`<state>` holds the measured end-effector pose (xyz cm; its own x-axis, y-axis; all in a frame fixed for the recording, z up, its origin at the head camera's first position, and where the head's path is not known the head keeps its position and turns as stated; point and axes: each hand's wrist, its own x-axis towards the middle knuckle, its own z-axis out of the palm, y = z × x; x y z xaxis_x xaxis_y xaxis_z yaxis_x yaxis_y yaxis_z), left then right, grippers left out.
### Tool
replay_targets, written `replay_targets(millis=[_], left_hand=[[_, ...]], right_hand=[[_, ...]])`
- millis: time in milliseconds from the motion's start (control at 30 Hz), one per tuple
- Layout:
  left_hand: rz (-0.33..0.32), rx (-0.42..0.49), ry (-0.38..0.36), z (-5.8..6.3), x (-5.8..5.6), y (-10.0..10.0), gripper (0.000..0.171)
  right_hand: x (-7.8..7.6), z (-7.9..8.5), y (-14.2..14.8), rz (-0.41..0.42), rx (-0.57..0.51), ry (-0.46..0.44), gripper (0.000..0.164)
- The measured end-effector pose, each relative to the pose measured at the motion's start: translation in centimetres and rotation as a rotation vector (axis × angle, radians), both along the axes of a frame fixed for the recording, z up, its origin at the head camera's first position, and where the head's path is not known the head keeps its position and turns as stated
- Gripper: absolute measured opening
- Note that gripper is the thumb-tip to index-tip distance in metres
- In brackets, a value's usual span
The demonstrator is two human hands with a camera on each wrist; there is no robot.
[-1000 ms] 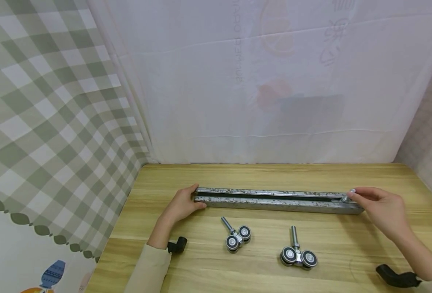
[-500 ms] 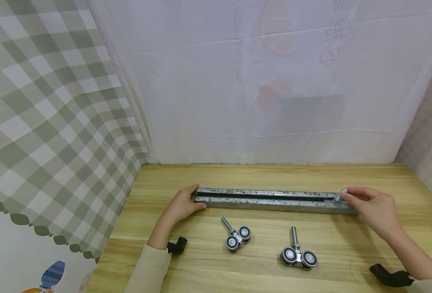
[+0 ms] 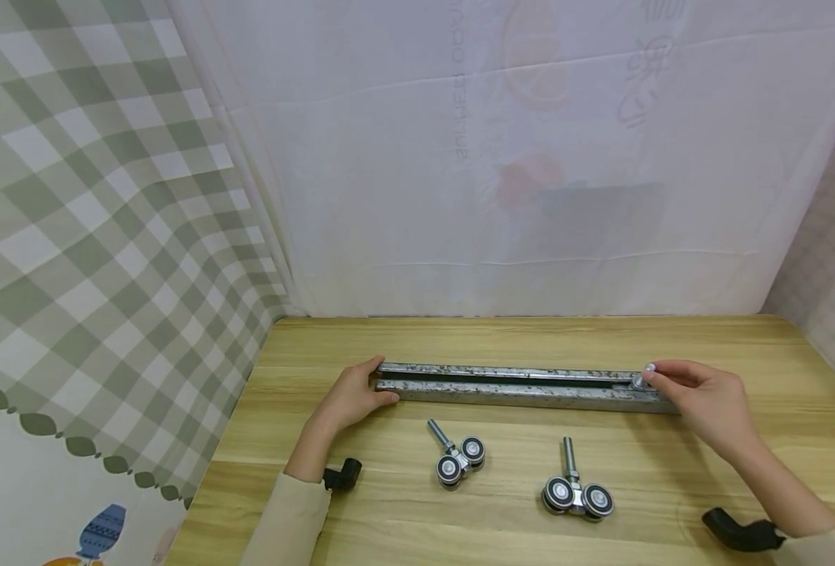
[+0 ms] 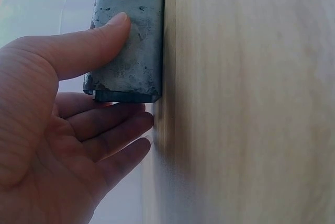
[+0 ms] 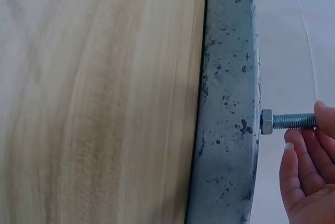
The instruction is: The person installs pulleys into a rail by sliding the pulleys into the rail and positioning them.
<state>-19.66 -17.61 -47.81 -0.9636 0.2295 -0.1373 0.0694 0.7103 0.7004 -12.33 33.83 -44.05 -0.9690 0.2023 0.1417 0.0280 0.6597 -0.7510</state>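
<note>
A long, speckled steel track [image 3: 516, 395] with a slot along its top lies across the wooden table. My left hand [image 3: 350, 395] grips its left end, the thumb on the near face, as the left wrist view also shows; the other fingers sit behind and under the end. Toward the right end, my right hand [image 3: 715, 405] pinches an upright threaded bolt [image 5: 293, 121] between thumb and fingers. A hex nut [image 5: 267, 122] on that bolt sits at the slot; whatever is below is hidden inside the track. Two roller trolleys [image 3: 449, 470] with black-and-silver wheels and threaded stems lie in front.
The wooden tabletop [image 3: 502, 538] reaches back to a white curtain [image 3: 389, 196]. Green-and-white checked cloth [image 3: 106, 196] hangs at the left. Black curved pieces [image 3: 739, 531] stick out at both wrists, low over the table.
My right hand has moved left along the track, carrying the bolt along the slot. The left hand, the track's left end and the two loose trolleys stay in place.
</note>
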Motion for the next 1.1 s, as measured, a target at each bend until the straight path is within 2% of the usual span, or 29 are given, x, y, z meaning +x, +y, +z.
replay_targets(millis=[267, 667, 1100], left_hand=[[-0.009, -0.002, 0.016, 0.0, 0.0, -0.1, 0.087], [-0.007, 0.014, 0.014, 0.2, 0.1, 0.0, 0.085], [0.0, 0.01, 0.012, 0.3, 0.2, 0.1, 0.084]], right_hand=[[0.0, 0.2, -0.6, 0.029, 0.001, 0.033, 0.045], [-0.4, 0.1, -1.4, 0.059, 0.023, 0.005, 0.042], [-0.6, 0.2, -2.7, 0.079, 0.004, 0.019, 0.04]])
